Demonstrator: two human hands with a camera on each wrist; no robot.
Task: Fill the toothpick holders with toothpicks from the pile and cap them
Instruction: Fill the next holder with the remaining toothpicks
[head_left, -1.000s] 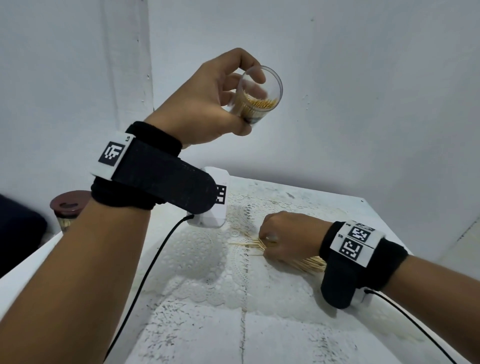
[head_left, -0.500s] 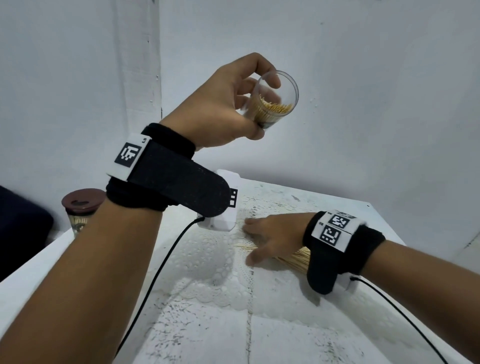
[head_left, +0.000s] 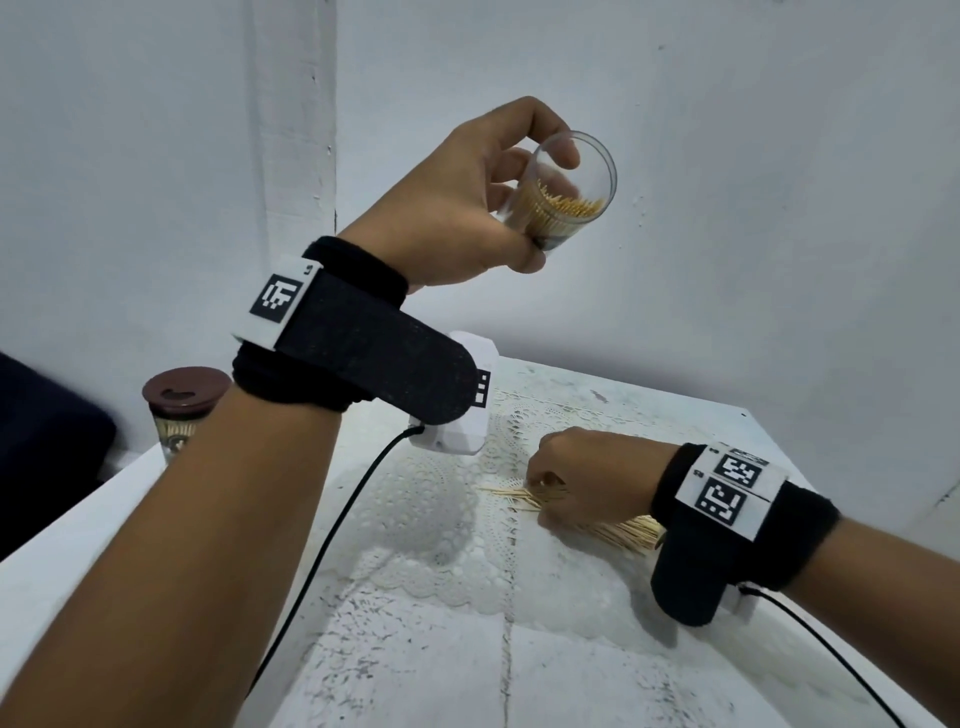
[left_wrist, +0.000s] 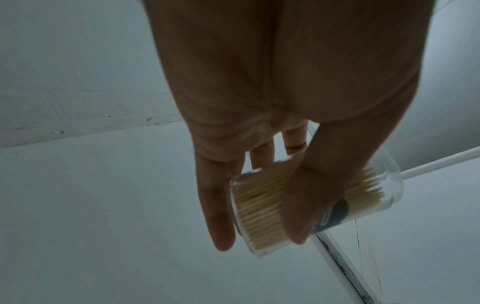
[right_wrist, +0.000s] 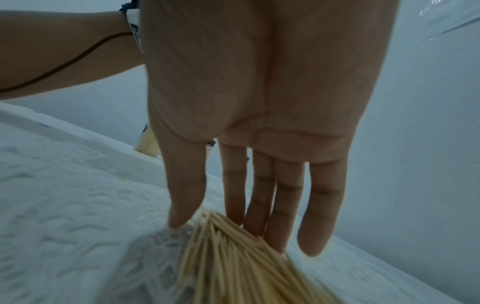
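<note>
Gripping clear cylindrical holder (head_left: 574, 208) in left fingers (head_left: 556, 145), right fingers (right_wrist: 262, 195) pinching wooden toothpicks (right_wrist: 233, 259)

Free room and obstacles, head view. The near half of the table (head_left: 415, 665) shows bare surface in front of the pile (head_left: 618, 530), open to a reach from the near edge. The left hand (head_left: 457, 208) holds the open holder (head_left: 566, 197) well above the table; under it only the left cable (head_left: 332, 535) crosses the space, slanting over the cloth (head_left: 431, 519). The right hand (head_left: 592, 478) and its forearm lie on the pile, thumb and fingers either side of its left end, barring approach from the right. A capped holder (head_left: 179, 415) stands at the left edge, well apart from the pile. Walls (head_left: 727, 260) close the far side.
</note>
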